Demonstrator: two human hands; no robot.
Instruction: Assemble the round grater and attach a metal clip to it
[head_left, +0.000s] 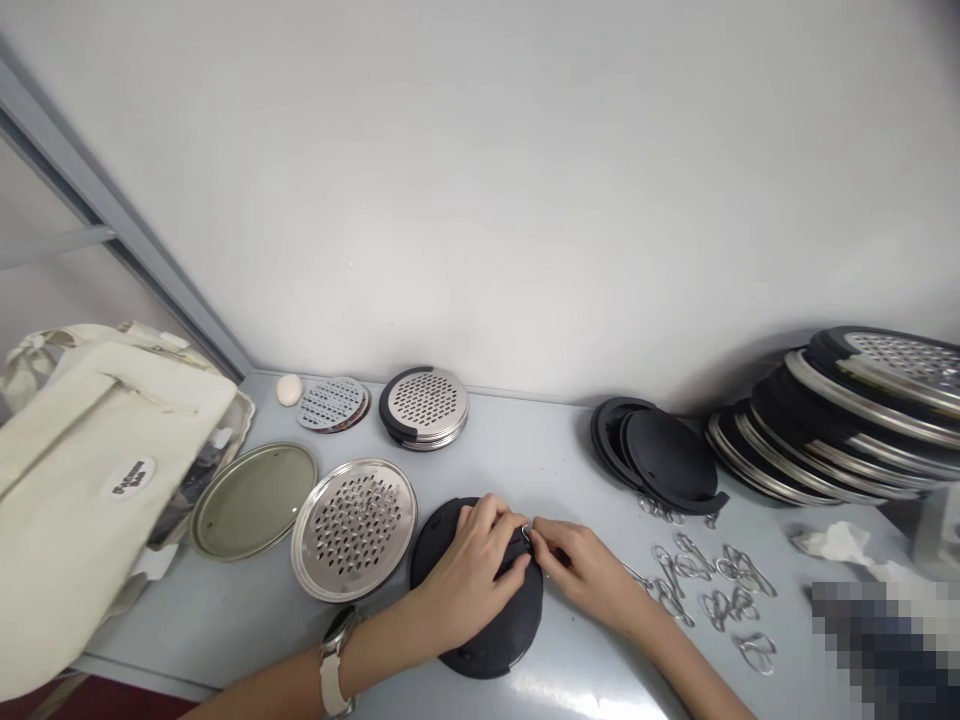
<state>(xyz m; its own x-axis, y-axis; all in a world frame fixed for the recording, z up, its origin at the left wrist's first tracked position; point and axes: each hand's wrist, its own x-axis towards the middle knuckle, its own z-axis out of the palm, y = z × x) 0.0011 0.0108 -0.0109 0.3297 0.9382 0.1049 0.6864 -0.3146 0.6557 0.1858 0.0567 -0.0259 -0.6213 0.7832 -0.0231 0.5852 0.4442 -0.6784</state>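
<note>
A round black plastic disc (491,640) lies on the grey table in front of me. My left hand (476,575), with a watch on the wrist, spreads across it and grips it near its upper right edge. My right hand (577,565) pinches a small metal wire clip (526,534) at that same edge, and most of the clip is hidden by the fingers. Loose wire clips (739,570) are scattered right of my right hand. Beside the disc on the left lies a round metal grater plate (355,530).
Farther left are an olive-green round lid (255,500) and a cream bag (112,470). Small grater discs (331,403), a round white object (289,389) and a grater stack (426,400) sit near the wall. Black discs (667,458) and a tall leaning grater stack (840,430) stand right.
</note>
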